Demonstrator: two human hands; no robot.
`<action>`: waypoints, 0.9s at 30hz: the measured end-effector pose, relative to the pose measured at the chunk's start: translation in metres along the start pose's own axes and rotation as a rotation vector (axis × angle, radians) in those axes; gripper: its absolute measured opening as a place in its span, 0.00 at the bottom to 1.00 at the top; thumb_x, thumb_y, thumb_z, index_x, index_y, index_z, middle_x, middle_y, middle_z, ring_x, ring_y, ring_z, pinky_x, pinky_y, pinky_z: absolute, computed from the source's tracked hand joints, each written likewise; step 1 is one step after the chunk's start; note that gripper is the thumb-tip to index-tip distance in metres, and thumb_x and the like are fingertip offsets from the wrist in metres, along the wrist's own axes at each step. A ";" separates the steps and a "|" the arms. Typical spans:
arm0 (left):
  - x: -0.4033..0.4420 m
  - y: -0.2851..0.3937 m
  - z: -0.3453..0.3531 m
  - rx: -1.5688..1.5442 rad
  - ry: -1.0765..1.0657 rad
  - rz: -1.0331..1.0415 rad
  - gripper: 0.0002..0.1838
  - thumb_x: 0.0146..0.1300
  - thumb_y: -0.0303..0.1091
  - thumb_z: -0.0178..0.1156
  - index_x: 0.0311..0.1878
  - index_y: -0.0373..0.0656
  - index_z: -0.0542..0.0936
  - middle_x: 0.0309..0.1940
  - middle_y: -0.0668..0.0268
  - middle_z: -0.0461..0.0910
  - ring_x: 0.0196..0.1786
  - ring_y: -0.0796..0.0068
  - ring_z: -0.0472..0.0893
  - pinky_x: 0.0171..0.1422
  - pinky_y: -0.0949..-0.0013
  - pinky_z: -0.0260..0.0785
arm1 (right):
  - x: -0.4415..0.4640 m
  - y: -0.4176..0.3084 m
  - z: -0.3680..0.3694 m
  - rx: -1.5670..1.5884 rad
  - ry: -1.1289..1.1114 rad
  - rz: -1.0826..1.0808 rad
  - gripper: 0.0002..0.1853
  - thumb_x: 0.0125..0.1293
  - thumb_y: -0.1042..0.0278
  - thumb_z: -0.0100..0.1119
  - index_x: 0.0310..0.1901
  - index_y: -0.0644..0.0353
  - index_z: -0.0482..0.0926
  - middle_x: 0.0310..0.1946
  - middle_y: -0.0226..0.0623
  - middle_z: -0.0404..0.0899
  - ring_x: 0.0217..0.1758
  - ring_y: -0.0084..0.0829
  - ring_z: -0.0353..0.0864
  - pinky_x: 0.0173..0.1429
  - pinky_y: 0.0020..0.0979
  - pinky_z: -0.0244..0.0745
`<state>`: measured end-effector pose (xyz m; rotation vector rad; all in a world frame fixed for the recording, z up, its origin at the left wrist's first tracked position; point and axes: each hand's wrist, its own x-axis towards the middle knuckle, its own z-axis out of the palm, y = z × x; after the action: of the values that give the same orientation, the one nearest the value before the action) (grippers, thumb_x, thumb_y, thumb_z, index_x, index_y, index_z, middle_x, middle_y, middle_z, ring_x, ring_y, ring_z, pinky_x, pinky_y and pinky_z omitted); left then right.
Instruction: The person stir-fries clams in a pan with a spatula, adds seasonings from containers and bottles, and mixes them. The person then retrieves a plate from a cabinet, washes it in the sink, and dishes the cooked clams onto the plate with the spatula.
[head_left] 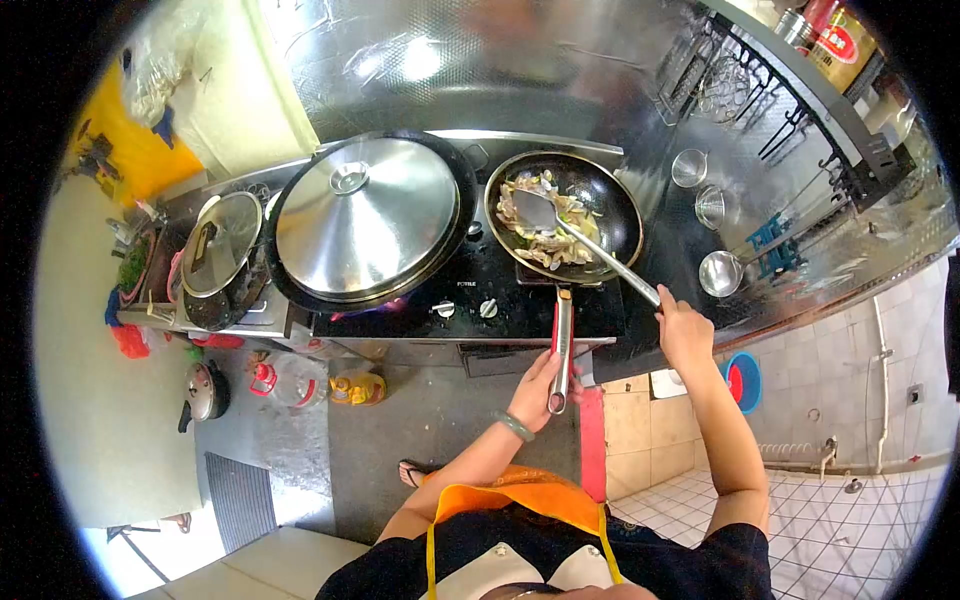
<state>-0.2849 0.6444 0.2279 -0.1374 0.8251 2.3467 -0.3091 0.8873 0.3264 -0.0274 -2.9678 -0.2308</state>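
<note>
Head view, far left: a yellow cloth (145, 130) hangs by the wall, and to its right a glass lid (222, 240) with a metal rim leans tilted on the counter over a dark pan (212, 314). On the floor nearer the person stand a small lidded pot (207, 392), a clear jug (293, 386) with a red handle and a yellow bottle (357, 388).

Next comes a wide black wok (283, 275) on the left of the stove (468, 268), covered by a domed steel lid (367, 222) with a round knob; a bluish-pink glow shows below its near edge. Two control knobs sit to the right, along the stove's near side.

The left hand (540, 388), a bracelet (515, 426) at its wrist, is closed around the pan handle (563, 335), some of its fingers hidden beneath. The frying pan (625, 215) rests on the right of the stove, with sliced food (545, 245) gathered mostly in its left half. A spatula (535, 210) lies with its blade on the food, its shaft slanting over the pan's near right rim to the right hand (686, 332), which is wrapped around the end.

Farther right, a ladle (720, 273) and two wire strainers (709, 207) hang near the metal wall, and a blue basin (744, 385) stands lower down.
</note>
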 end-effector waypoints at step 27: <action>0.004 0.000 0.007 -0.051 0.078 -0.062 0.11 0.73 0.42 0.43 0.44 0.45 0.66 0.31 0.64 0.73 0.21 0.74 0.71 0.19 0.71 0.61 | -0.057 0.056 -0.066 0.112 -0.087 -0.035 0.28 0.57 0.68 0.60 0.61 0.35 0.71 0.31 0.38 0.75 0.33 0.42 0.79 0.34 0.42 0.75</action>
<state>-0.2875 0.6509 0.2323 -0.2741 0.7877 2.3172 -0.2409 0.9323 0.3900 0.0296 -3.0645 -0.0694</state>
